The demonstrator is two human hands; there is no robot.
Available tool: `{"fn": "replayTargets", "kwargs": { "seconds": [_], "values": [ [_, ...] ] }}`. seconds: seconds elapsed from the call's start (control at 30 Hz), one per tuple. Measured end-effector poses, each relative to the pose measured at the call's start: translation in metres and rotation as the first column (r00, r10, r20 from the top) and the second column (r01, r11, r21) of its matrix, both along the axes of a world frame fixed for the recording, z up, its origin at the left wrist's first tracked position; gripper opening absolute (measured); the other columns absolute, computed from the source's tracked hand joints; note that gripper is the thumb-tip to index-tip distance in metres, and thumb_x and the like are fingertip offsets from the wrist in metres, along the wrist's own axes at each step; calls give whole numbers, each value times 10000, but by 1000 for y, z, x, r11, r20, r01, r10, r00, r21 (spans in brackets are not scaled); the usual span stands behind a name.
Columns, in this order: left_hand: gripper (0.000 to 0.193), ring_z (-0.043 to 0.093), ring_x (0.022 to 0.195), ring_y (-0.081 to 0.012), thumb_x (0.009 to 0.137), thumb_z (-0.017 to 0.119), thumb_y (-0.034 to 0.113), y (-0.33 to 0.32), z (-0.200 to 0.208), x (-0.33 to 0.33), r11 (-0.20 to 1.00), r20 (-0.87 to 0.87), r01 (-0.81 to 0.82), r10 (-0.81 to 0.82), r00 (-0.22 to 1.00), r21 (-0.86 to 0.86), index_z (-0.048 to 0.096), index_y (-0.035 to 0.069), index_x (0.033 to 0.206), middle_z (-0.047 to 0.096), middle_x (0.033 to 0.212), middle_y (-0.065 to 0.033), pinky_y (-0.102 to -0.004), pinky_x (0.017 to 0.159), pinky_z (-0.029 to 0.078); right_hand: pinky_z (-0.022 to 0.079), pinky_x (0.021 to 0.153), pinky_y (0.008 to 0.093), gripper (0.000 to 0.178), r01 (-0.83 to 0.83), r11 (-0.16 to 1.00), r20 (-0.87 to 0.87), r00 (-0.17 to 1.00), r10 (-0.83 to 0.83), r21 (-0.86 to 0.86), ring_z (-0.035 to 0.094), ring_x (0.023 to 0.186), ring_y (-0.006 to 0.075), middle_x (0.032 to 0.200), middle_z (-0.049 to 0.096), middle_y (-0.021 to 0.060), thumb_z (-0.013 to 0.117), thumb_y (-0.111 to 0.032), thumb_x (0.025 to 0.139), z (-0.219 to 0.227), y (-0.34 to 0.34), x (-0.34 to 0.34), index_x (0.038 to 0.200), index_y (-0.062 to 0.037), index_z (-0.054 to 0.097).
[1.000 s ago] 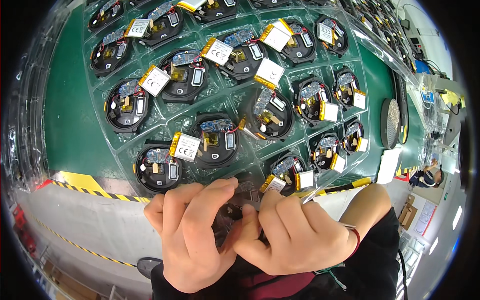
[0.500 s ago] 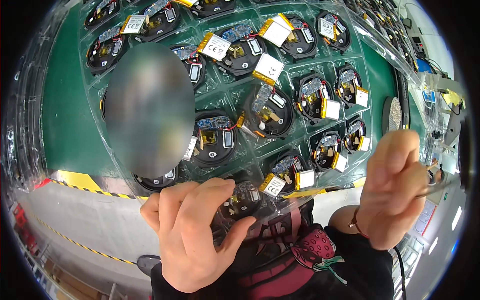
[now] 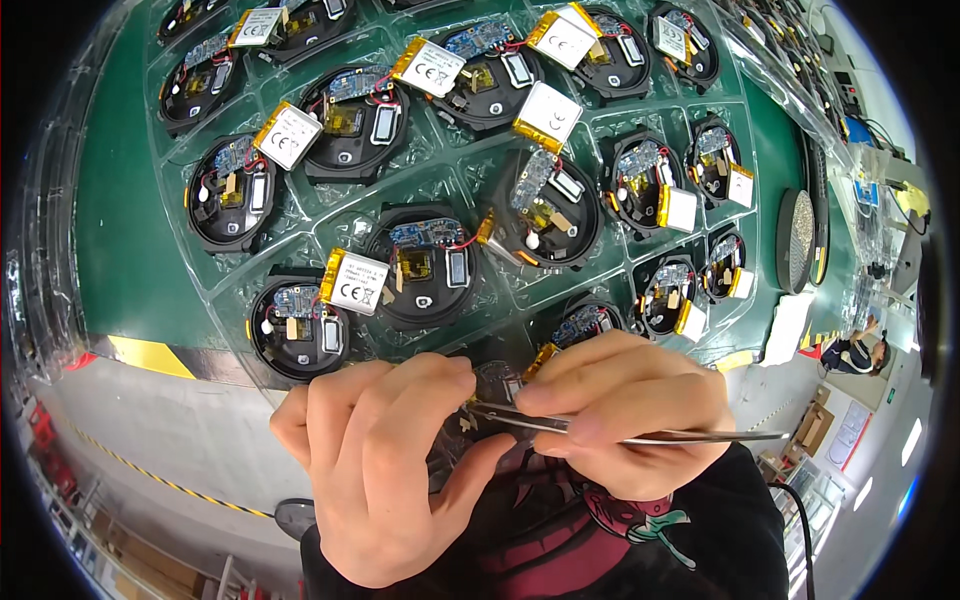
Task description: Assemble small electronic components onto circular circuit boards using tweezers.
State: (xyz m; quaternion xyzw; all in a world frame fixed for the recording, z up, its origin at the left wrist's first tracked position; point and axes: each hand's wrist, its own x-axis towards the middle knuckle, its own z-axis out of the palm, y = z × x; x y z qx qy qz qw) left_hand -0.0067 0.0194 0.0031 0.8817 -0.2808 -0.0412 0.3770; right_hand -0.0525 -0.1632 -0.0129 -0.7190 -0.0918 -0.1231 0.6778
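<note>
My left hand [image 3: 385, 465] curls around a round black housing [image 3: 495, 382] at the near edge of a clear plastic tray [image 3: 545, 300]. Its thumb and forefinger rest on either side of the housing, which is partly hidden. My right hand [image 3: 635, 410] grips metal tweezers [image 3: 690, 437] like a pen, their tips pointing left into that housing. Similar round housings [image 3: 425, 270] fill the tray's compartments, each with a blue circuit board. Silver pouch batteries with yellow tape, such as the battery [image 3: 355, 281] near my left hand, hang on red wires.
The tray lies on a green table mat [image 3: 125, 260], with yellow-black tape [image 3: 150, 355] along the near edge. At the right are a grey textured disc [image 3: 800, 240] and a white sheet [image 3: 788, 328]. Stacked clear trays [image 3: 40, 220] stand at the left. Another person [image 3: 858, 355] is far right.
My right hand has come left and down from the right side, bringing the tweezers into the near housing. My left hand stays nearly in place. The blurred oval over the tray's left is gone.
</note>
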Motion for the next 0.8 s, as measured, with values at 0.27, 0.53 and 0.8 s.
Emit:
{"fn": "replayTargets", "kwargs": {
  "seconds": [0.27,0.53,0.8],
  "values": [
    [627,575,885,-241,523,856,77,-2,1,-1,1000,9,-13,12,1000,19,534,82,1061,675,963,-87,-370,866,348,556,700,383,316,2,1000,-62,998,-3,-22,679,815,338,916,686,253,758,155,665,1,2,1,932,45,631],
    [605,576,859,-244,544,864,110,-2,-1,1,1000,35,-1,0,999,29,535,81,1050,675,955,-87,-376,837,358,561,666,376,251,35,999,-54,998,-37,-38,696,755,318,877,699,195,754,104,719,-1,3,3,937,67,636],
    [613,576,862,-247,534,863,100,-1,-1,0,1000,39,-6,5,999,26,535,77,1051,672,955,-88,-373,838,359,560,661,359,281,20,998,-45,999,-23,-60,695,767,317,894,697,228,753,135,685,-1,4,2,929,60,637]
  ]
}}
